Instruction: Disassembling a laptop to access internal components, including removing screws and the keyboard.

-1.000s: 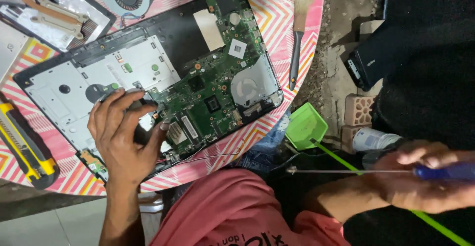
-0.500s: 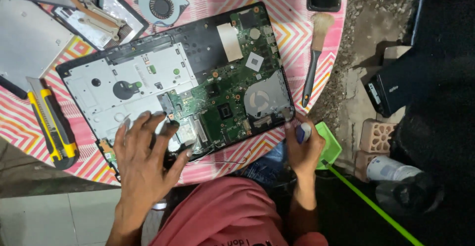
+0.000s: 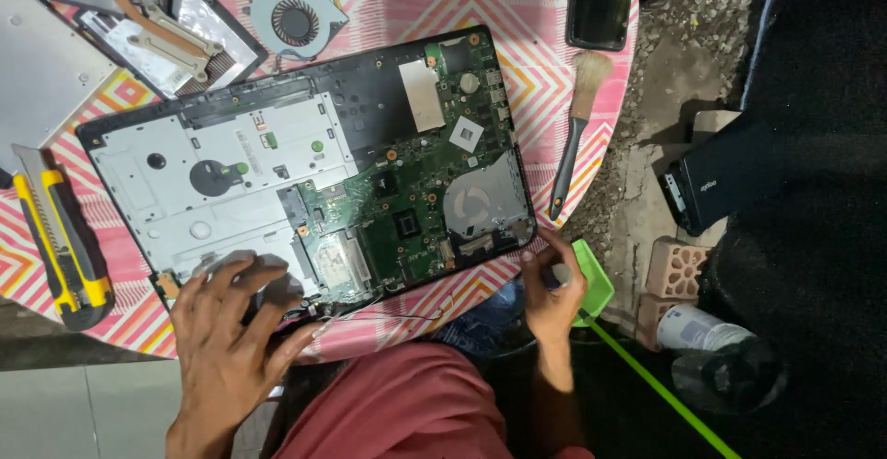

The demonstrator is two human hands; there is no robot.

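The counter (image 3: 545, 71) wears a cloth of pink, white, orange and yellow zigzags. On it, the opened laptop (image 3: 305, 173) has a black frame, a silver-white plate on its left half and a green circuit board (image 3: 416, 200) on the right with a grey metal patch. At the left edge lies a yellow-and-black utility knife (image 3: 60, 237). The far fan (image 3: 296, 20) is pale grey. The brush (image 3: 577, 126) has tan bristles and a black handle. A bright green dustpan (image 3: 591, 279) sits by the right hand (image 3: 552, 293).
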